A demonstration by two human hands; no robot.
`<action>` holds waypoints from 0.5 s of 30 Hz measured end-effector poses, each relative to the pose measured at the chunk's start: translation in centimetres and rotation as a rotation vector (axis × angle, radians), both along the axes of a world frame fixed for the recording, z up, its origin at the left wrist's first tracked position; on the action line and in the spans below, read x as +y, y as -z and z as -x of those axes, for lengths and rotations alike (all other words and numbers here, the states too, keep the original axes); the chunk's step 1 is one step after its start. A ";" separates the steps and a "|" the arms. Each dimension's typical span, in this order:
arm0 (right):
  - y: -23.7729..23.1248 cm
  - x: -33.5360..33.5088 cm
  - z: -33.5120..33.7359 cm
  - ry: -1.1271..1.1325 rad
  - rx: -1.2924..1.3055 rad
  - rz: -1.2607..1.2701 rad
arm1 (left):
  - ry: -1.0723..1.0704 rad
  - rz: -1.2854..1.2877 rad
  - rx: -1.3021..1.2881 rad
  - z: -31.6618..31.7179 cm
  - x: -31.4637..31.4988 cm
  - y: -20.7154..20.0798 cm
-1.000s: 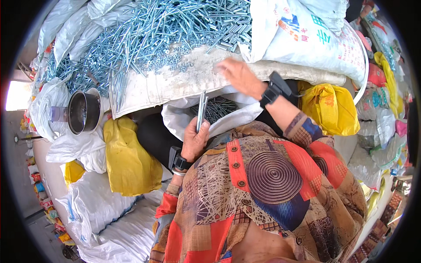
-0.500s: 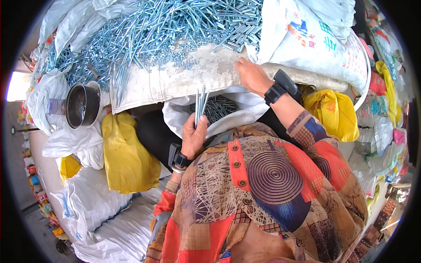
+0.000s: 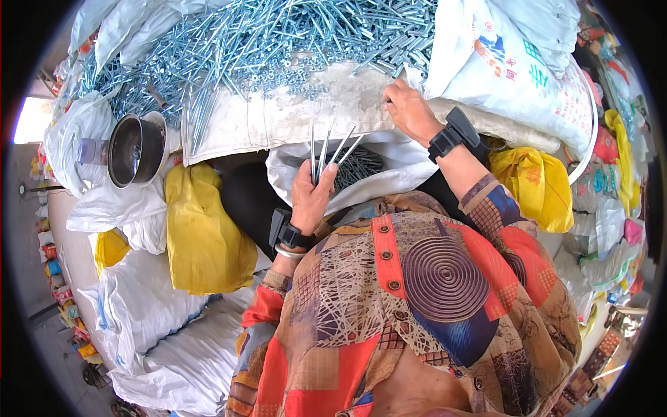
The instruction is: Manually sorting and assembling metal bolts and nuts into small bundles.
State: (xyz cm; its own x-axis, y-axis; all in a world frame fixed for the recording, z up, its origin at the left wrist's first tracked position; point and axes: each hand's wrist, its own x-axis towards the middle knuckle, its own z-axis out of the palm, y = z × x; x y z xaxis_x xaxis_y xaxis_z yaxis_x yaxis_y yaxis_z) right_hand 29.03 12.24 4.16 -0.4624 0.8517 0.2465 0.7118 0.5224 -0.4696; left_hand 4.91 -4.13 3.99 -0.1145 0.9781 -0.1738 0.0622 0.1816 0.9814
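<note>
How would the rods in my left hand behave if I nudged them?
The rods look straight and metallic, so probably stiff. Their smooth shine suggests they may slip. Fanned apart in your left hand, they'd likely shift separately.

Held rods (image 3: 343,144) are smooth, glossy metal; piled fasteners (image 3: 292,31) are shiny metal; bowl (image 3: 124,154) is smooth metal; pale sheet (image 3: 340,104) looks matt, rough, cloth-like; printed sack (image 3: 511,76) looks creased, glossy plastic.
</note>
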 end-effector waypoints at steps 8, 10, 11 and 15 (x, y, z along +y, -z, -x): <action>-0.2 -0.5 0.1 -0.011 -0.187 -0.047 | -0.070 0.108 -0.351 -0.5 0.1 -0.1; -1.1 -0.7 0.3 -0.027 -0.265 -0.046 | -0.069 0.099 -0.348 -0.3 0.0 0.1; -1.2 -0.8 0.2 -0.069 -0.201 -0.058 | -0.065 0.100 -0.355 -0.2 -0.1 0.3; -1.1 -0.3 -0.6 -0.074 -0.095 -0.023 | -0.087 0.123 -0.383 -0.2 -0.4 1.1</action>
